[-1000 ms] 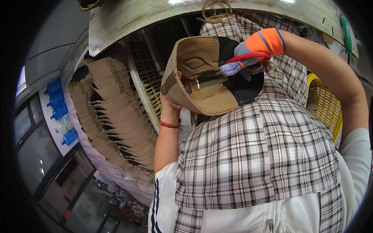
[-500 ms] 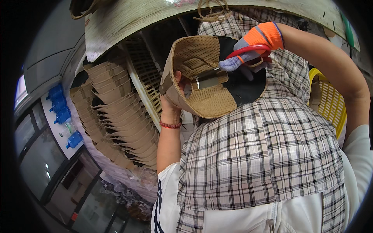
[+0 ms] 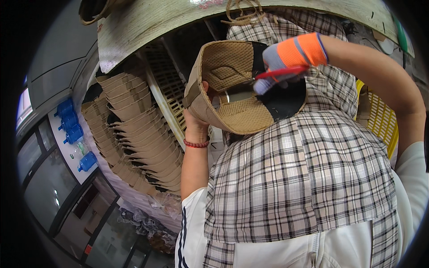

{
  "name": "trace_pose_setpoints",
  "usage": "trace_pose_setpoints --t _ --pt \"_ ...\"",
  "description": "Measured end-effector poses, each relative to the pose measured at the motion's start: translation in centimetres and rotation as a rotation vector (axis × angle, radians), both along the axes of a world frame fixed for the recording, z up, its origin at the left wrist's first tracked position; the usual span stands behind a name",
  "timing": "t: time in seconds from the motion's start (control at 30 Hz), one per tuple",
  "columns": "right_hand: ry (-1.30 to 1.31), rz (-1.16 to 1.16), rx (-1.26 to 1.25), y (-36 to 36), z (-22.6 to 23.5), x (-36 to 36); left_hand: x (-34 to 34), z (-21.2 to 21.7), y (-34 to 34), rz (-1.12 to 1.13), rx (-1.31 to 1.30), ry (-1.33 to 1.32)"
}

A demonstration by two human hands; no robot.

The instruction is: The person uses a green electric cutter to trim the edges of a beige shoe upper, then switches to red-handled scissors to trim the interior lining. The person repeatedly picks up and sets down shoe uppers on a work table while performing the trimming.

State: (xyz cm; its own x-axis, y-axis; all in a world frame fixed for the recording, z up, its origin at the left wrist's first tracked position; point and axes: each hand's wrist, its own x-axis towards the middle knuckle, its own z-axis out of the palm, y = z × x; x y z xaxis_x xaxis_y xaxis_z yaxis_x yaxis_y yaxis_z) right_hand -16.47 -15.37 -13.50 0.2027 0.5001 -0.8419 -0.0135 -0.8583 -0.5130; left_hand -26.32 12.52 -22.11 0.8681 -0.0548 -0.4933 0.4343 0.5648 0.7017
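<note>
Your left hand [image 3: 198,115] clamps the curved tan-and-black piece [image 3: 246,112]; your gloved right hand [image 3: 278,64], wrapped around red-handled scissors [image 3: 286,72], hovers at its opening.

The orange-and-grey-gloved right hand [image 3: 286,60] and the red-handled metal cutting tool [image 3: 288,71] it grips are smeared by blur, so how the blades stand cannot be told. The tan-and-black, mesh-lined fabric shell [image 3: 248,114] hides much of the bare left hand [image 3: 196,117]. The top edge cuts off the pale, wood-grained tabletop [image 3: 152,24], and the gloved arm covers part of the yellow plastic lattice basket [image 3: 379,117].
</note>
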Motion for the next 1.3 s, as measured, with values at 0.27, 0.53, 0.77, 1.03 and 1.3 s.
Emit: trace_pose_setpoints --t 0.27,0.53,0.77,1.03,1.3 --pt "0.456 -0.057 0.294 -7.4 -2.4 -2.0 0.9 -0.7 -2.1 -0.122 0.204 -0.205" --pt "0.868 -0.234 0.547 -8.9 -7.9 -2.7 2.1 -3.8 -1.0 -0.098 0.080 -0.157" --pt "0.579 -0.058 0.495 -7.1 -6.7 -0.6 0.7 -6.3 0.3 -0.116 0.057 -0.230" --pt "-0.023 -0.026 0.554 -9.0 -4.3 -2.4 0.5 -0.9 -1.5 -0.182 0.302 -0.316" --pt "-0.031 -0.328 0.624 -16.9 -6.9 -7.4 1.1 15.3 -3.7 -0.212 0.834 -0.901"
